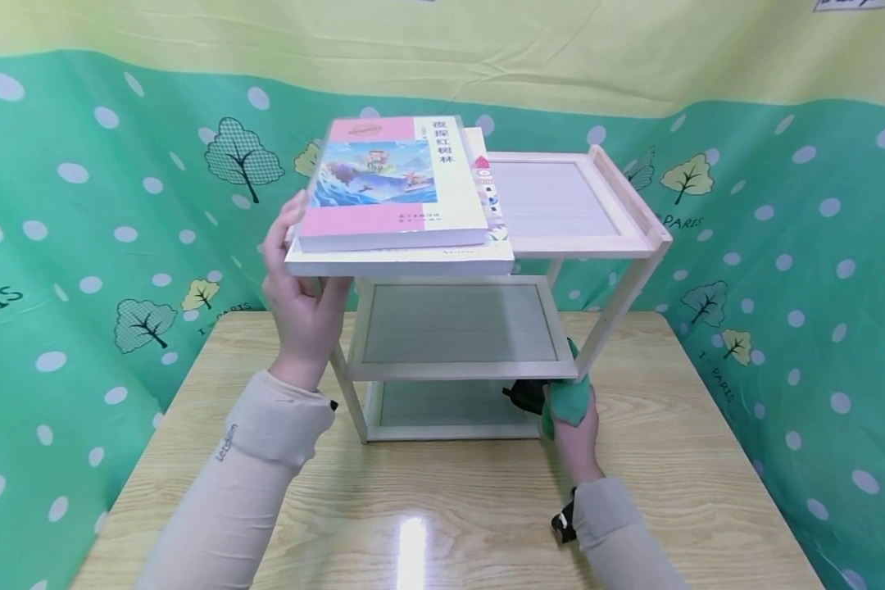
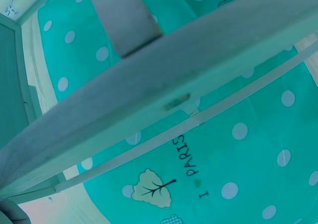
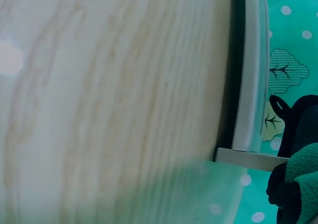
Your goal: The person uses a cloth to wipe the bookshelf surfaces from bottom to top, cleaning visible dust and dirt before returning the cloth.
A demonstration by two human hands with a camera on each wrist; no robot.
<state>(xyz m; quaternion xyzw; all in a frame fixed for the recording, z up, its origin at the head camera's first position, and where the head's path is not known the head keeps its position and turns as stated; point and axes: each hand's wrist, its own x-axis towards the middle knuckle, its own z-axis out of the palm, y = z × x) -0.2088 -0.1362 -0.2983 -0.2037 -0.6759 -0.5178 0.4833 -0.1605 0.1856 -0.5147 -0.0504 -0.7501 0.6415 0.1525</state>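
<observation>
My left hand (image 1: 302, 303) grips two stacked books at their left side, fingers along the edge and thumb underneath. The upper book (image 1: 383, 184) has a pink and white cover with a sea picture; a larger white book (image 1: 406, 262) lies below it. They overlap the left part of a pale wooden three-tier shelf (image 1: 460, 373) in the head view. Low at the shelf's front right post, my right hand (image 1: 578, 434) holds a fluffy green cloth (image 1: 569, 400). A black piece with a loop (image 3: 298, 119) shows against the cloth in the right wrist view.
The shelf stands on a wood-grain table (image 1: 664, 459). Its top tier (image 1: 553, 197) has a raised side rail (image 1: 630, 192) at the right. A green and yellow curtain (image 1: 782, 213) with dots and trees hangs behind and on both sides.
</observation>
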